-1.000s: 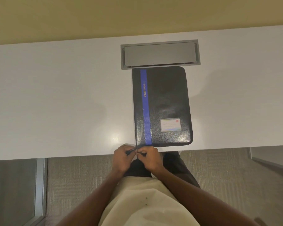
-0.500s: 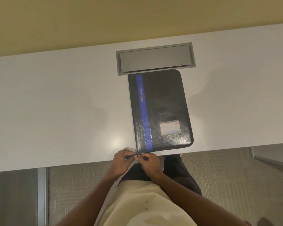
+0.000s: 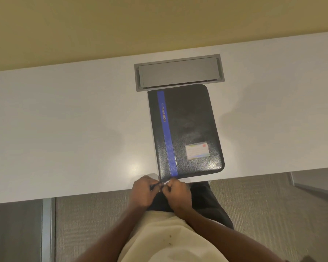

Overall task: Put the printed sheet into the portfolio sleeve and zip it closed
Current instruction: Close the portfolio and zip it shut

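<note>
A black portfolio [image 3: 193, 129] with a blue stripe and a small label lies closed on the white desk [image 3: 64, 129], its near edge close to the desk's front. At its near left corner my left hand [image 3: 143, 193] pinches a dark zipper pull [image 3: 155, 184]. My right hand [image 3: 178, 193] pinches the zipper end [image 3: 164, 182] right beside it, fingers curled. The two hands almost touch. No printed sheet is visible outside the portfolio.
A grey recessed cable hatch [image 3: 179, 72] sits in the desk just beyond the portfolio's far edge. A tan wall rises behind the desk. Grey carpet [image 3: 263, 205] and a grey panel [image 3: 15, 231] lie below the desk's front edge.
Both hands stay pinched at the portfolio's near left corner. The camera view has shifted, so the desk and portfolio sit lower in frame; the portfolio itself has not visibly moved.
</note>
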